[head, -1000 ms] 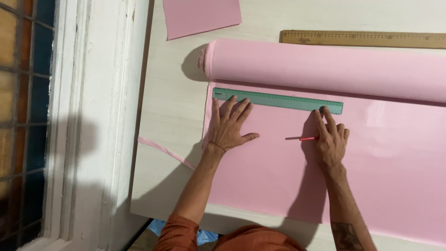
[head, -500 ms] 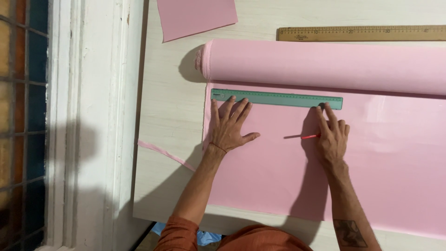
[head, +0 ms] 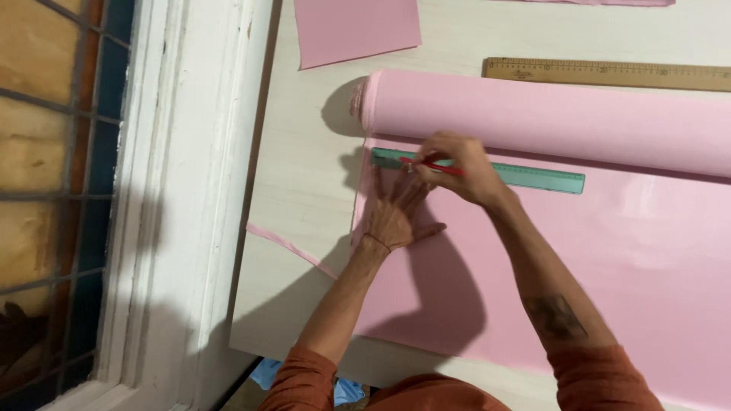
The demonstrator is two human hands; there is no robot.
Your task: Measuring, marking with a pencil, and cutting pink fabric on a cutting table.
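Left hand (head: 394, 215) lies flat, fingers spread, on the unrolled pink fabric sheet (head: 609, 266), just below the green plastic ruler (head: 525, 173). Right hand (head: 455, 166) pinches a red pencil (head: 434, 164), tip at the ruler's left end.

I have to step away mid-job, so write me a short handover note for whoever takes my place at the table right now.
Left hand: flat, fingers spread, pressing the unrolled pink sheet just below the green ruler.
Right hand: reaching across above the left hand, gripping a red pencil with its tip at the ruler's left end.
The ruler lies on the sheet, alongside the pink roll. A wooden ruler lies beyond the roll, a cut pink piece at the table's far edge, a thin pink strip left of the sheet.
Done: sheet unrolled, ruler placed.
Left: no drawn line is visible on the sheet.
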